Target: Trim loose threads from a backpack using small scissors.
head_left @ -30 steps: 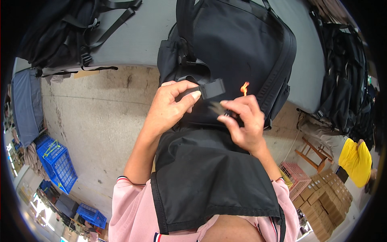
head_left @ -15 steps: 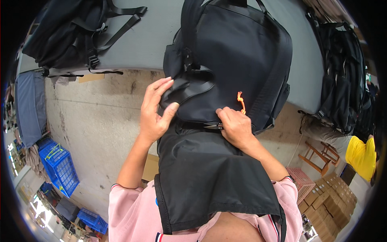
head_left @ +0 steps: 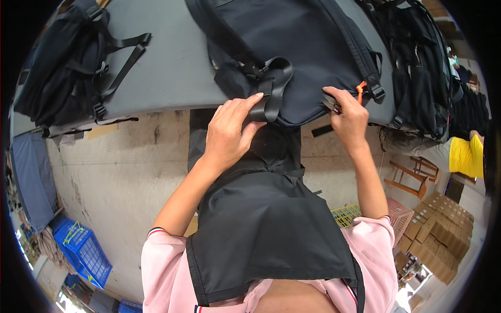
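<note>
A black backpack (head_left: 308, 47) lies on the grey table, its lower end over the near edge. My left hand (head_left: 229, 130) has its thumb and fingers closed around a looped black webbing strap (head_left: 272, 96) at the backpack's lower left. In my right hand (head_left: 348, 115) are small thread snips (head_left: 332, 103), their blades pointing up and left by the bag's lower right. The fingers hide part of the snips. Beside that hand shows an orange cord (head_left: 360, 89); where it is fastened is hidden.
Another black backpack (head_left: 57, 62) with loose straps lies left on the grey table (head_left: 162, 62). More black bags (head_left: 417, 68) stand at the right. Blue crates (head_left: 86, 250), a wooden stool (head_left: 407, 177), stacked cartons (head_left: 438, 229) and a person in yellow (head_left: 466, 156) are around.
The backpack has shifted away from me and turned. My left hand has moved right and closed on the strap loop. My right hand has gone up and right with the snips.
</note>
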A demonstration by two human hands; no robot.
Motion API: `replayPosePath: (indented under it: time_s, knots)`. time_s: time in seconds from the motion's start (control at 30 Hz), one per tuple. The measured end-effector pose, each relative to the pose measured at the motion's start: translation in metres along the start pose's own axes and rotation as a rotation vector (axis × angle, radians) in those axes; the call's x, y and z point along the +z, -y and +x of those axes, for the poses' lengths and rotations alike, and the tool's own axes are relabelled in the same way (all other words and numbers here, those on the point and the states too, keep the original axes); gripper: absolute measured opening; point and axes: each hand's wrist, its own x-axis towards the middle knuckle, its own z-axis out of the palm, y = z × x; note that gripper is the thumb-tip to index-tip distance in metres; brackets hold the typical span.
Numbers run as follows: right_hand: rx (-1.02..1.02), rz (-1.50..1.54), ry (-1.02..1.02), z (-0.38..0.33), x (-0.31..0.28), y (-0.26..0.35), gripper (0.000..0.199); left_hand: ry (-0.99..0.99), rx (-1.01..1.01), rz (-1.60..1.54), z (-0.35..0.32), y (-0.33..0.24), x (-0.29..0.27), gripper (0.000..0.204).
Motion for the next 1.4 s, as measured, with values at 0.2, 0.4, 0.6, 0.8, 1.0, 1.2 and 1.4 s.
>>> replayPosePath:
  time_s: [0.2,0.4,0.6,0.8,1.0,1.2,1.4]
  knots:
    - [0.211,0.316,-0.071,-0.004,0.004,0.006,0.045,-0.188,0.019,0.042,0.016,0.0,0.009,0.042]
    - [0.321,0.422,-0.154,-0.012,0.012,0.012,0.046,-0.163,0.106,-0.008,0.011,-0.014,0.019,0.047]
    - [0.362,0.469,-0.194,-0.017,0.017,0.016,0.046,-0.044,0.152,0.009,0.007,-0.027,0.012,0.043]
    - [0.396,0.486,-0.236,-0.019,0.021,0.019,0.046,-0.061,0.181,0.081,0.008,-0.022,0.02,0.051]
    - [0.41,0.531,-0.298,-0.015,0.03,0.013,0.046,-0.369,-0.146,-0.1,0.053,0.009,0.02,0.051]
    - [0.405,0.575,-0.35,-0.001,0.034,0.005,0.042,-0.312,0.226,-0.13,0.032,0.011,0.035,0.061]
    - [0.504,0.624,-0.312,0.002,0.031,0.004,0.043,0.136,0.254,0.063,0.038,0.005,0.019,0.046]
